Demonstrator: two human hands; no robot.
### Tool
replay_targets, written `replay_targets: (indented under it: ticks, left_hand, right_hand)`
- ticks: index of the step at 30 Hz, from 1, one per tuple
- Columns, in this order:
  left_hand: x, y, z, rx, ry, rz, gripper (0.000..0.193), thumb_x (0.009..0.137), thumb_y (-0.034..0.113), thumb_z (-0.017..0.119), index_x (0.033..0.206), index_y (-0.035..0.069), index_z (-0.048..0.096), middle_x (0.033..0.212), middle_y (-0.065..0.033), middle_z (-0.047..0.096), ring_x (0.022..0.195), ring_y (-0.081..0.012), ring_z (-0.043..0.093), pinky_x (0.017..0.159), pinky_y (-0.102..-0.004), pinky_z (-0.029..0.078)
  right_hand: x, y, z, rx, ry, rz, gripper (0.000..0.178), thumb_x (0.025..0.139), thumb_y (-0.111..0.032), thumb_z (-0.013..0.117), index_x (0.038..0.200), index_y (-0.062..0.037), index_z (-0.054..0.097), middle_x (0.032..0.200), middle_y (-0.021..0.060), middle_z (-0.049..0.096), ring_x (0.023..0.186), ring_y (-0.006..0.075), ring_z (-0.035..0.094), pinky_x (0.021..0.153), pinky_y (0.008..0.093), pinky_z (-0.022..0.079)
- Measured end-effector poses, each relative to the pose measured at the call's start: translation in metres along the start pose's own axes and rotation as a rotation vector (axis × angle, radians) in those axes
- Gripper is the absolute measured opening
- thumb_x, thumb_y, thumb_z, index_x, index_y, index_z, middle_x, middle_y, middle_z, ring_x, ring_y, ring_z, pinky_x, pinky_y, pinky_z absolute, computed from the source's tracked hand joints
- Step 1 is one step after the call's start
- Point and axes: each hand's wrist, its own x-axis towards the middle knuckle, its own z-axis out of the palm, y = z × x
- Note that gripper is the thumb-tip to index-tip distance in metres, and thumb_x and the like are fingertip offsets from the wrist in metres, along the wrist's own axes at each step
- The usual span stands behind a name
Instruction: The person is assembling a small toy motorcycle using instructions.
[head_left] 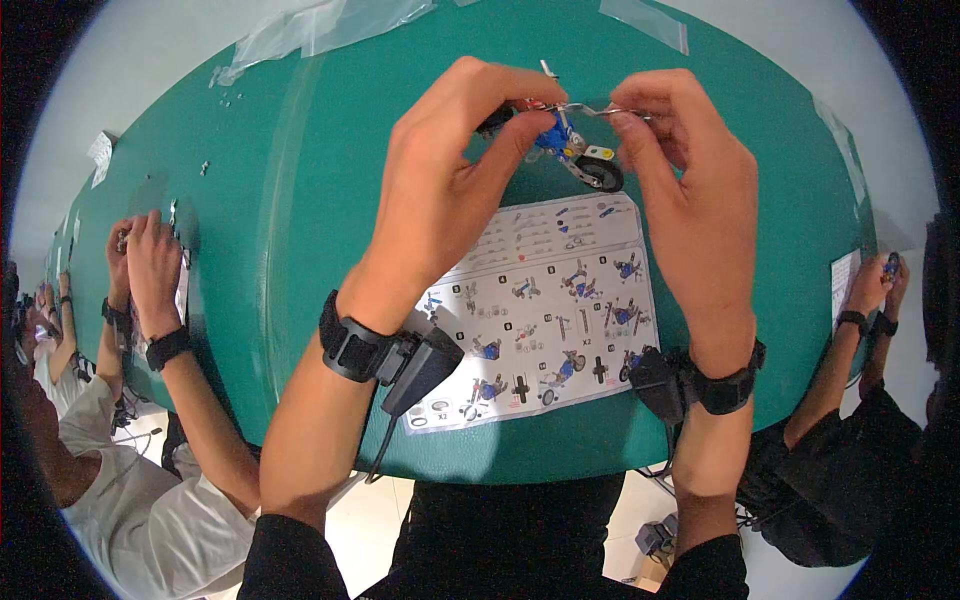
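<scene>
Above the table, my left hand (pixel 430 170) pinches a small model motorcycle (pixel 556 136) between thumb and fingers. The model has blue body parts, silvery metal strips and black wheels. One wheel (pixel 603 174) points toward my right hand, while the other is partly covered by my left fingers. My right hand (pixel 700 180) is closed on a thin, bent silvery metal tool (pixel 590 110), which reaches across to the model near my left fingertips. Its exact kind is too small to make out. Below both hands lies a printed instruction sheet (pixel 545 292) with assembly pictures.
The green table (pixel 340 180) carries clear plastic bags (pixel 330 30) at its far edge and small loose metal parts (pixel 205 168) on the left. Co-workers' hands (pixel 150 260) handle parts at left, and another person's hands (pixel 880 285) hold a blue piece at right.
</scene>
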Motion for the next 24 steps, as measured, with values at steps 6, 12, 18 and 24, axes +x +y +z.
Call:
replay_targets:
  ticks: [6, 12, 18, 24]
  left_hand:
    - [0.0, -0.002, 0.001, -0.028, 0.053, -0.044, 0.016, 0.103, 0.003, 0.074, 0.119, 0.003, 0.074, 0.112, -0.0066, 0.078, 0.103, -0.0145, 0.073, 0.093, -0.0287, 0.057]
    - [0.0, -0.002, 0.003, -0.057, 0.063, -0.064, 0.015, 0.104, 0.002, 0.073, 0.119, 0.002, 0.073, 0.112, -0.0061, 0.078, 0.103, -0.0141, 0.073, 0.094, -0.0288, 0.057]
    - [-0.002, -0.008, 0.004, -0.036, 0.022, 0.005, 0.015, 0.104, 0.003, 0.073, 0.119, 0.001, 0.073, 0.11, -0.0066, 0.077, 0.102, -0.014, 0.072, 0.093, -0.0285, 0.056]
    - [-0.001, -0.005, 0.004, -0.049, 0.01, -0.076, 0.015, 0.105, 0.004, 0.072, 0.119, 0.002, 0.073, 0.109, -0.0066, 0.077, 0.101, -0.0128, 0.071, 0.093, -0.0285, 0.056]
  right_hand:
    - [0.001, -0.008, -0.004, -0.013, 0.009, 0.051, 0.01, 0.098, -0.009, 0.075, 0.105, -0.003, 0.07, 0.093, 0.0111, 0.073, 0.071, 0.0219, 0.068, 0.068, 0.0339, 0.054]
    - [-0.001, -0.009, -0.007, 0.074, -0.13, 0.266, 0.009, 0.097, -0.009, 0.076, 0.102, -0.0024, 0.072, 0.088, 0.0091, 0.072, 0.067, 0.0155, 0.064, 0.061, 0.0316, 0.048]
    - [0.001, -0.004, -0.008, 0.043, -0.195, 0.273, 0.008, 0.098, -0.009, 0.074, 0.103, -0.0029, 0.071, 0.085, 0.0099, 0.071, 0.068, 0.0181, 0.067, 0.062, 0.0343, 0.05]
    - [0.006, -0.001, -0.016, -0.172, -0.075, -0.053, 0.008, 0.1, -0.006, 0.074, 0.107, -0.0022, 0.072, 0.091, 0.0072, 0.071, 0.073, 0.0122, 0.064, 0.07, 0.0289, 0.051]
